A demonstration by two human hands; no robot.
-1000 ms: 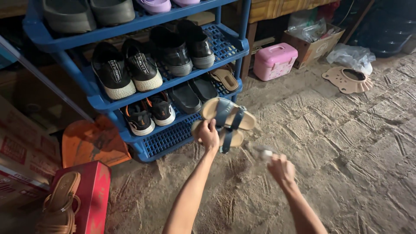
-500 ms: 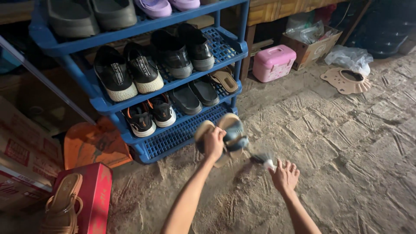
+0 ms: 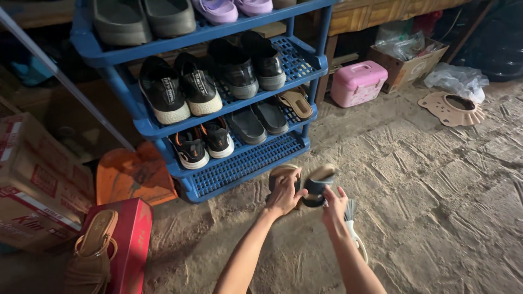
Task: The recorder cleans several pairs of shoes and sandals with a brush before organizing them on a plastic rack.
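1. Head view showed the left hand [image 3: 284,191] clasping a tan sandal [image 3: 298,177] low over the floor, just before the blue shoe rack [image 3: 245,163]
2. Right hand [image 3: 334,204], fingers curled, pinched its dark strap while gripping a small brush [image 3: 351,218]
3. Sandal remained off the rack
4. Rough, dusty stone floor [image 3: 436,207]; cluttered storage room

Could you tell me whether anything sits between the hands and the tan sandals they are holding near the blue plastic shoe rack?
Nothing visible does. The left hand grips the tan sandals with dark straps directly, and the right hand touches them too, with a small brush at its fingers. The blue plastic shoe rack stands just behind.
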